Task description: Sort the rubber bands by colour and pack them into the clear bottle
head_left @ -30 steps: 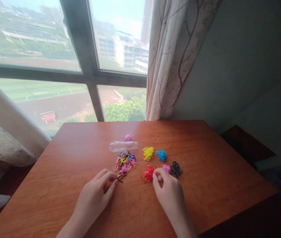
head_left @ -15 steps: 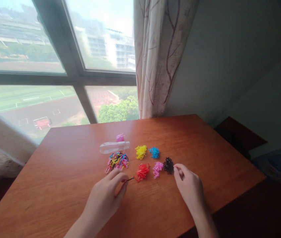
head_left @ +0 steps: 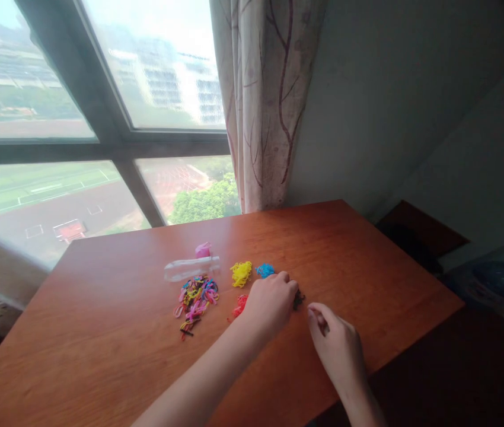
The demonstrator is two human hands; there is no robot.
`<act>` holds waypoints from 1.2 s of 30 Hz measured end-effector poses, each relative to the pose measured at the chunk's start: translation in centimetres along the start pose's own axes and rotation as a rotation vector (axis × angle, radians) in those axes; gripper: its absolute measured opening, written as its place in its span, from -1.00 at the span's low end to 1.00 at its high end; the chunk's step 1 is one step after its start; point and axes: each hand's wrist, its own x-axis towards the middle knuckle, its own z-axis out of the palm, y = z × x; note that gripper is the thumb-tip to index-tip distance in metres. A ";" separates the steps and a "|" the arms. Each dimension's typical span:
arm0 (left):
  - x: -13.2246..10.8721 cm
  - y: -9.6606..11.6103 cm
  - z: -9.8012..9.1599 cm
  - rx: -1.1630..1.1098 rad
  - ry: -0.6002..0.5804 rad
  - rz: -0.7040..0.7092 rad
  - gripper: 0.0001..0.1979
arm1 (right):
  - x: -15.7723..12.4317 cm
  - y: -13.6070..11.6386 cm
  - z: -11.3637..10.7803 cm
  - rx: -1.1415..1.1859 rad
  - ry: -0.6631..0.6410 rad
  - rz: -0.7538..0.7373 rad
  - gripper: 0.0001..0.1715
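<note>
My left hand [head_left: 271, 301] reaches across to the black band pile [head_left: 298, 299], fingers curled together at it; what they pinch is hidden. It covers the pink pile and part of the red pile [head_left: 238, 308]. My right hand [head_left: 334, 341] rests on the table just right of the black pile, fingers curled, contents not visible. A mixed heap of small coloured rubber bands [head_left: 194, 299] lies to the left. Yellow [head_left: 240, 273] and blue [head_left: 264, 270] piles sit behind my left hand.
A clear plastic bottle [head_left: 190, 268] lies on its side behind the mixed heap, with a pink cap [head_left: 203, 249] beside it. The wooden table [head_left: 101, 308] stands against a window and curtain [head_left: 265, 101]; its right edge drops off near a dark side table [head_left: 416, 234].
My left hand moved right from near the mixed heap, over the red and pink piles, to the black pile. My right hand drew back slightly. The camera turned right.
</note>
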 end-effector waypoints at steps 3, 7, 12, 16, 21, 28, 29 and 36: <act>0.6 -0.2 0.4 0.012 -0.014 -0.012 -0.81 | -0.1 0.0 0.0 0.005 0.002 0.001 -0.65; -0.4 -1.1 -0.4 0.006 -0.001 -0.030 -0.83 | -0.2 -0.4 0.1 0.033 -0.008 -0.010 -0.67; -4.6 -3.5 -1.8 -0.006 0.044 -0.118 -0.82 | -0.9 -2.3 0.7 0.083 -0.035 -0.065 -0.69; -9.3 -6.5 -1.6 -0.045 0.119 -0.260 -0.82 | -1.7 -4.8 2.2 0.130 -0.087 -0.154 -0.71; -14.4 -10.5 -1.1 -0.029 0.279 -0.422 -0.79 | -2.3 -8.5 4.0 0.139 -0.173 -0.255 -0.75; -16.1 -11.9 -0.7 -0.054 0.241 -0.534 -0.79 | -1.6 -13.0 5.3 -0.002 -0.314 -0.299 -0.81; -15.9 -11.7 -0.6 -0.055 0.225 -0.543 -0.78 | -1.4 -13.5 5.4 -0.030 -0.335 -0.303 -0.81; -15.4 -11.3 -0.2 -0.085 0.194 -0.544 -0.81 | -0.1 -16.3 6.3 -0.199 -0.440 -0.334 -0.89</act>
